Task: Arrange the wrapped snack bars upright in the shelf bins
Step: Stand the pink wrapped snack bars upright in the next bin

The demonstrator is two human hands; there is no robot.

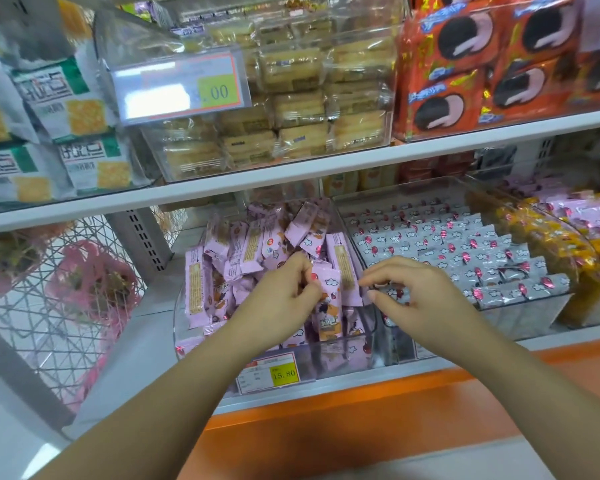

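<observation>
Left hand pinches a pink bar by its top to stand it in the jumbled left bin; right hand, loosely curled and empty, hovers just beside it, probably to steady it.

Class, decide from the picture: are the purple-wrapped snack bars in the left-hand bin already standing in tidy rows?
No, the purple-wrapped snack bars lie jumbled at all angles in their clear bin.
</observation>
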